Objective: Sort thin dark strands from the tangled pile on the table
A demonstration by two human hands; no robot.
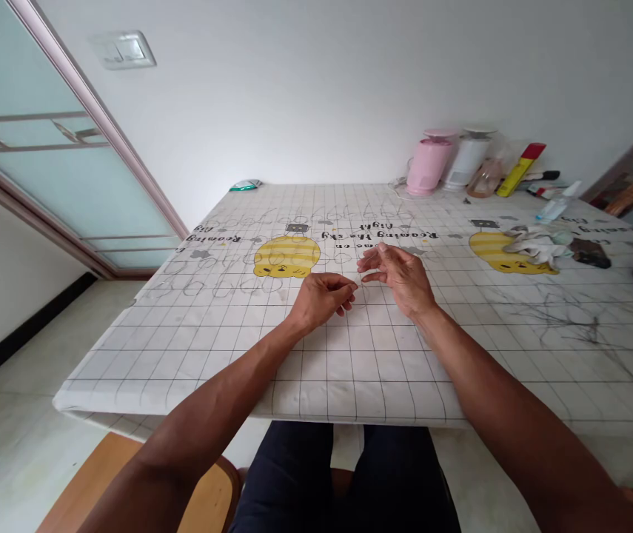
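Clock centre: the hands; 12 points away from the person. Fine loops (221,286) lie flat from 9 to nearly 12 o'clock: hair-thin, greyish, roundish, set in loose rows. Loose strands (594,329) of similar thinness at 3 to 4 o'clock, dark, springy-looking, tangled at one knot and fanning out. Material of both cannot be told.

Left hand (324,297): thumb and forefinger meet in a pinch, remaining fingers curled beneath, wrist low over the table. Cannot tell whether a strand sits in the pinch. Right hand (399,277): open, fingers loosely bent and parted, thumb tip just beside the left fingertips; nothing visible in its grasp. Forearms converge from 7 and 5 o'clock.

Beneath: tablecloth (183,355), smooth, white, thin dark grid, yellow striped animal prints, lettering upside down to the person.

Further out: crumpled rag (541,246), soft, pale, between 2 and 3 o'clock; clear bottle (560,206) beyond it. Pink cylinder (429,169) at 1, white cylinder (465,161) beside it, yellow box (517,174) with red end near 2. Shiny green packet (245,185) between 10 and 11, at the table's far edge.
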